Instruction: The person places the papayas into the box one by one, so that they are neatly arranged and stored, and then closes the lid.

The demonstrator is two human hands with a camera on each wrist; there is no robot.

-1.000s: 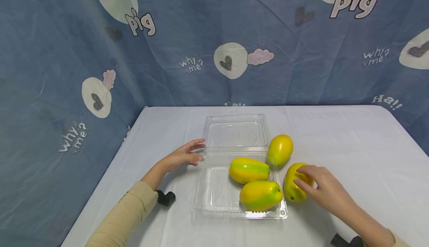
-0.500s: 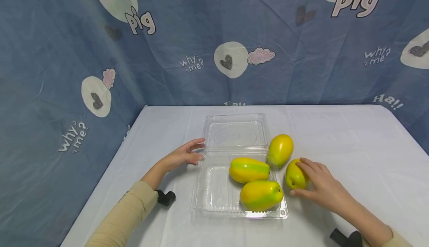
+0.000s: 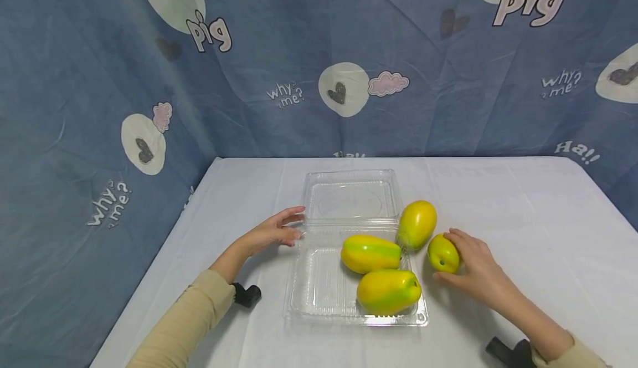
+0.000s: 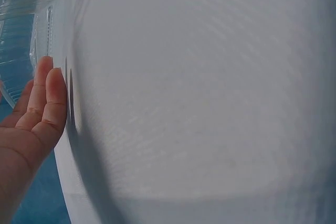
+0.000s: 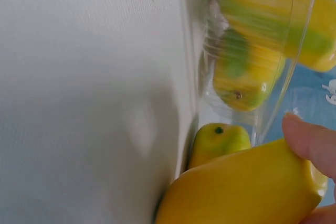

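My right hand point(image 3: 476, 268) grips a yellow-green papaya point(image 3: 443, 254) right of the clear plastic container point(image 3: 311, 285), thumb and fingers on either side of it. In the right wrist view this papaya point(image 5: 241, 187) fills the lower part, with my thumb at its end. Two papayas, one farther back point(image 3: 371, 254) and one nearer point(image 3: 389, 292), lie in the container's base. Another papaya point(image 3: 417, 225) leans at its back right corner. My left hand point(image 3: 274, 230) is at the container's left edge, fingers loosely extended and holding nothing.
The container's clear lid point(image 3: 349, 196) lies folded open toward the back of the white-covered table point(image 3: 523, 207). A blue printed cloth point(image 3: 279, 35) hangs behind and to the left. Black wrist mounts point(image 3: 246, 295) sit by the sleeves.
My right hand has closed round the papaya and shifted it slightly back and right, turning its end toward the front. The left hand and container have not moved.
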